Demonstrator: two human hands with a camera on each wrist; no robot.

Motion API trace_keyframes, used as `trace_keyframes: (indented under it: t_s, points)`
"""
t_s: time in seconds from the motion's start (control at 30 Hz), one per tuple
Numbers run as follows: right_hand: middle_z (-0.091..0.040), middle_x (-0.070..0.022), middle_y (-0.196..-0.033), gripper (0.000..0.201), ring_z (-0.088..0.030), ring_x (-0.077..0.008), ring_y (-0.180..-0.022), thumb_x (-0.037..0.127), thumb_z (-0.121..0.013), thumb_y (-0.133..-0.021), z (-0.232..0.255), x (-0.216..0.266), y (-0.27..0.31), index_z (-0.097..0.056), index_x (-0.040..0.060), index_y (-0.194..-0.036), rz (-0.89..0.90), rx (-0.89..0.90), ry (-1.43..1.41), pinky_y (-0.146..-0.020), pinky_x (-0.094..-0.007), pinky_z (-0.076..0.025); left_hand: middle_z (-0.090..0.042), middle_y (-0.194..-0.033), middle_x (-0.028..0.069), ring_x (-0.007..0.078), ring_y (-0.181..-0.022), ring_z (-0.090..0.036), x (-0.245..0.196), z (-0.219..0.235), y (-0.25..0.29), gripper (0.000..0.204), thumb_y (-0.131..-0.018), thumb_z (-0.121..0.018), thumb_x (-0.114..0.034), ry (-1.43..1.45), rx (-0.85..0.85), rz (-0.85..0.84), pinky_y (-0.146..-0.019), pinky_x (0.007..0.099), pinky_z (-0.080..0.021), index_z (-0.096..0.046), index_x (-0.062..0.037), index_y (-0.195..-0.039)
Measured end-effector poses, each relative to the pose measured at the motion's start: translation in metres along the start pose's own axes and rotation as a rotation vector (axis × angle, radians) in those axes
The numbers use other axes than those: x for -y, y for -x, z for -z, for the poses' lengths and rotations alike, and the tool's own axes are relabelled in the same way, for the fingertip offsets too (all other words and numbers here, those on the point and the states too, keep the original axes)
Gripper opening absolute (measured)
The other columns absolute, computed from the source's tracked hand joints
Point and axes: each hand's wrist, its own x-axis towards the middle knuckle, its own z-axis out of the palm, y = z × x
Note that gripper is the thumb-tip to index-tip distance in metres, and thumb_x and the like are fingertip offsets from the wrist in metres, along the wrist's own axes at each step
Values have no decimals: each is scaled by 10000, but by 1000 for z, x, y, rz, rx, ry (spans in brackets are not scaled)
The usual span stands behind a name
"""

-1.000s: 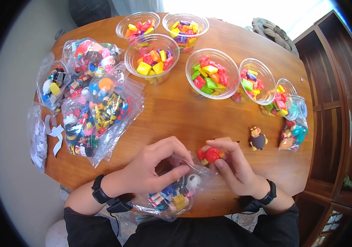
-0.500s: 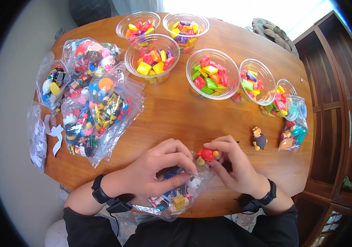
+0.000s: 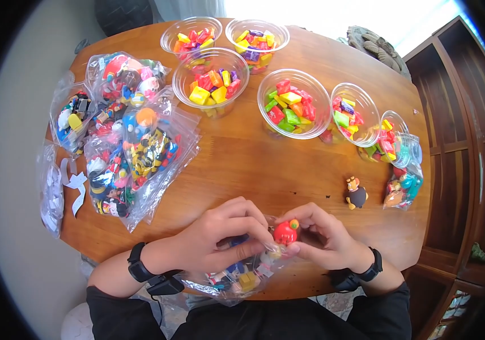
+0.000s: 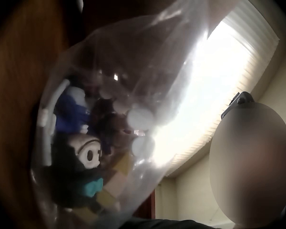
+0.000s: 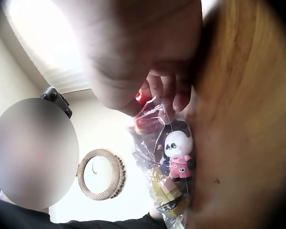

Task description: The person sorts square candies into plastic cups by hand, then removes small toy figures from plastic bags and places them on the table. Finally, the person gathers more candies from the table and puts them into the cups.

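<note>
My left hand (image 3: 217, 235) pinches the rim of a clear plastic bag (image 3: 228, 288) at the near edge of the table. My right hand (image 3: 330, 238) holds a small red toy figure (image 3: 285, 233) between thumb and fingers, right at the bag's mouth. Several toy figures show through the plastic. Among them are a panda figure in pink (image 5: 178, 152) in the right wrist view and a blue figure (image 4: 72, 112) in the left wrist view. To the right, a dark, round-bodied toy figure (image 3: 356, 194) lies on the table.
Clear cups of wrapped candies (image 3: 293, 105) stand along the far side. Bags of toy figures (image 3: 140, 153) are heaped at the left, beside white paper strips (image 3: 76, 182). Another filled bag (image 3: 404, 184) sits near the right edge of the wooden table (image 3: 225, 164).
My right hand has brought the red figure nearer and down to the bag's mouth, turning it on the way. My left hand keeps its pinch on the bag and has shifted little.
</note>
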Motion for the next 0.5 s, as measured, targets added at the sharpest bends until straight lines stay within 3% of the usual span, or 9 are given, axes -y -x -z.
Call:
trace_keyframes:
  t_s: [0.17, 0.27, 0.5]
  points:
    - [-770, -99, -1155, 335, -741, -157, -1025, 144, -740, -1087, 3, 6, 1, -655, 8, -1382, -89, 56, -56, -910, -327, -587, -697, -1080, 89, 253, -1039, -680, -3, 1, 1, 182, -998, -800, -65, -29, -32, 53, -874, 376, -560, -806, -83, -1179]
    - [-757, -150, -1099, 441, -745, -258, -946, 247, -829, -1024, 12, 3, -1, -701, 1, -1367, 24, 165, 92, -873, -369, -578, -690, -1048, 46, 199, -967, -657, -1, -4, 2, 152, -1000, -820, -80, -14, -63, 38, -826, 326, -538, -840, -109, -1147]
    - [-730, -123, -1021, 476, -713, -282, -872, 243, -874, -974, 5, 2, -10, -725, -12, -1348, 227, 181, 227, -796, -377, -559, -704, -1011, 25, 175, -930, -648, -2, -4, 1, 130, -970, -855, -114, -63, -93, 4, -814, 324, -510, -864, -130, -1099]
